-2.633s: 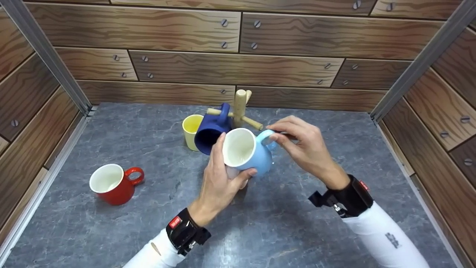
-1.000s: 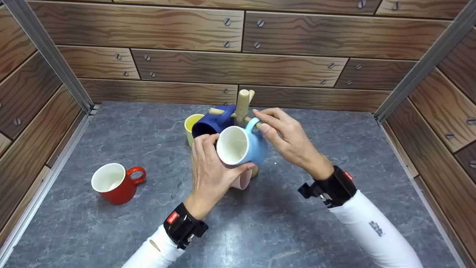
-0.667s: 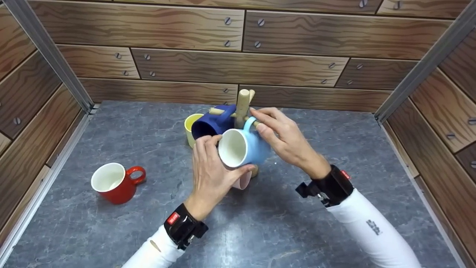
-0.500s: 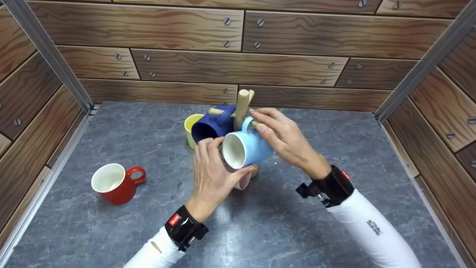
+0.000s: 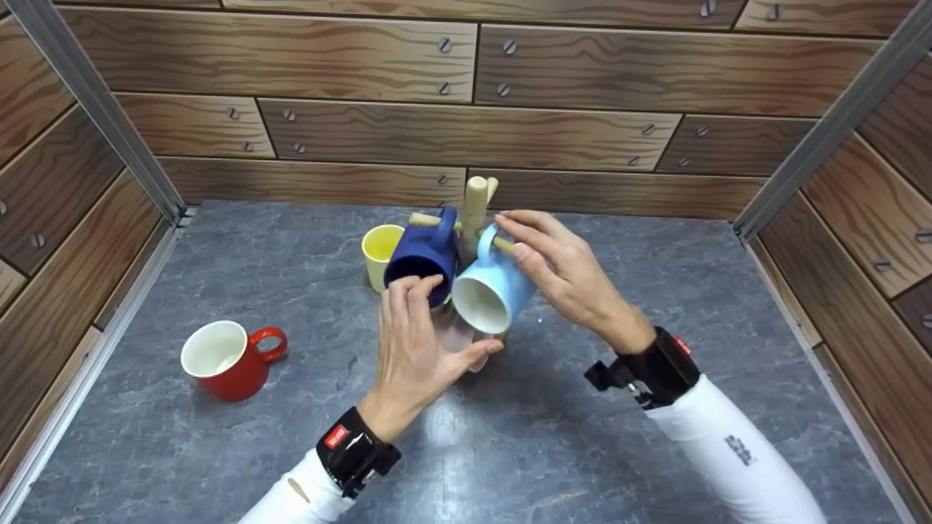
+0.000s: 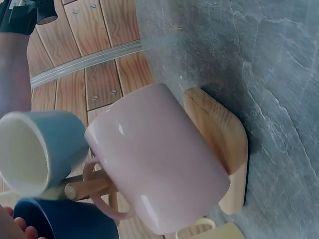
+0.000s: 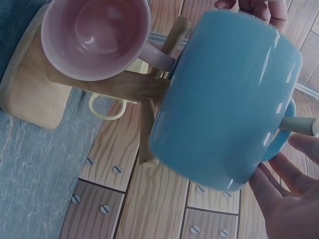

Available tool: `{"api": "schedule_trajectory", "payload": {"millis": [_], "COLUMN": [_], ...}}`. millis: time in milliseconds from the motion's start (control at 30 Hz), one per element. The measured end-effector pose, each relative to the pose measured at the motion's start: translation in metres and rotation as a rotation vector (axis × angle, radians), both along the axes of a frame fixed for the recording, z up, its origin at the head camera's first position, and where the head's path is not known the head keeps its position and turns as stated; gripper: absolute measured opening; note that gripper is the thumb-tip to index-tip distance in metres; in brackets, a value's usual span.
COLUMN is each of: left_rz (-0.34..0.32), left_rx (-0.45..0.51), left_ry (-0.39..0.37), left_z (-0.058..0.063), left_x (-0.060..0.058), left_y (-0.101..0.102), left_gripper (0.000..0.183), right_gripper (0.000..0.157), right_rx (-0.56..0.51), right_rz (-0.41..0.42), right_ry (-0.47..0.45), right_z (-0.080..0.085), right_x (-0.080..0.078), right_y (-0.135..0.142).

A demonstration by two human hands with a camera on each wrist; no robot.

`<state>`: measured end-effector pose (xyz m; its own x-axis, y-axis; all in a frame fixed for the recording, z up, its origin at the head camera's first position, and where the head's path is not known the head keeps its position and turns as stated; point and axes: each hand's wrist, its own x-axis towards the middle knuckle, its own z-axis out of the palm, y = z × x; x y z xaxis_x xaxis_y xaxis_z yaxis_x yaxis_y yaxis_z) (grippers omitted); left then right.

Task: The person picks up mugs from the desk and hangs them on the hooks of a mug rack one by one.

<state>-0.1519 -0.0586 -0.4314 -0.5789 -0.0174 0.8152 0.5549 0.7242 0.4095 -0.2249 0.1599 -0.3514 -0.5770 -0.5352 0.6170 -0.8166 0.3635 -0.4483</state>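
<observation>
The light blue mug [image 5: 502, 284] hangs tilted, its handle around a peg of a wooden mug tree [image 5: 475, 207]. My right hand [image 5: 575, 273] is beside that handle, fingers extended and fingertips close to the peg's end; in the right wrist view the fingertips [image 7: 261, 172] reach the lower handle. My left hand [image 5: 411, 342] is spread, thumb apart from the fingers, holding nothing, just in front of the light blue mug and the dark blue mug [image 5: 426, 251]. A pink mug [image 6: 154, 159] hangs lower on the tree, partly hidden behind my left hand in the head view.
A red mug [image 5: 233, 364] with a white inside stands upright at the left of the grey table [image 5: 306, 451]. Behind the dark blue mug is a yellow mug [image 5: 380, 255]. The tree has a wooden base [image 6: 219, 144]. Wood-patterned walls [image 5: 364, 131] enclose the table.
The light blue mug's handle has come over the peg and the mug has tipped downward. My left hand has let go of it, and my right fingertips have drawn slightly rightward from the handle.
</observation>
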Motion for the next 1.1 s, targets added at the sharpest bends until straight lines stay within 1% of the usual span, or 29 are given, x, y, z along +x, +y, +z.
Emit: {"api": "schedule_trajectory", "payload": {"millis": [133, 233, 333, 467, 567, 667, 733, 833, 1100], "left_rz": [-0.032, -0.057, -0.074, -0.077, -0.075, -0.078, -0.084, -0.091, -0.106], "left_rx": [0.036, 0.08, 0.147, 0.232, 0.253, 0.244, 0.232, 0.228, 0.271], "left_ry": [0.028, 0.034, 0.026, -0.005, -0.035, -0.079, -0.112, -0.145, -0.144], "left_z": [0.004, 0.012, 0.024, 0.043, 0.058, 0.068, 0.071, 0.072, 0.076], "left_x": [0.001, -0.003, -0.011, -0.025, -0.035, -0.044, -0.048, -0.05, -0.053], "left_y": [-0.005, -0.011, -0.018, -0.029, -0.036, -0.041, -0.044, -0.046, -0.046], "left_gripper": [0.087, 0.079, 0.072, 0.053, 0.042, 0.034, 0.029, 0.021, 0.012], "right_gripper": [0.04, 0.039, 0.041, 0.042, 0.038, 0.03, 0.025, 0.021, 0.019], "right_rx": [-0.014, -0.037, -0.063, -0.088, -0.11, -0.146, -0.173, -0.203, -0.209], "right_rz": [-0.006, -0.017, -0.033, -0.051, -0.052, -0.049, -0.047, -0.049, -0.068], "right_ry": [-0.003, -0.003, 0.007, 0.029, 0.051, 0.077, 0.09, 0.108, 0.127], "right_z": [0.001, 0.0, -0.001, -0.003, -0.004, -0.005, -0.005, -0.006, -0.008], "right_x": [0.001, 0.003, 0.003, 0.004, 0.004, 0.005, 0.006, 0.007, 0.009], "right_y": [0.004, 0.007, 0.01, 0.012, 0.012, 0.01, 0.009, 0.006, 0.005]}}
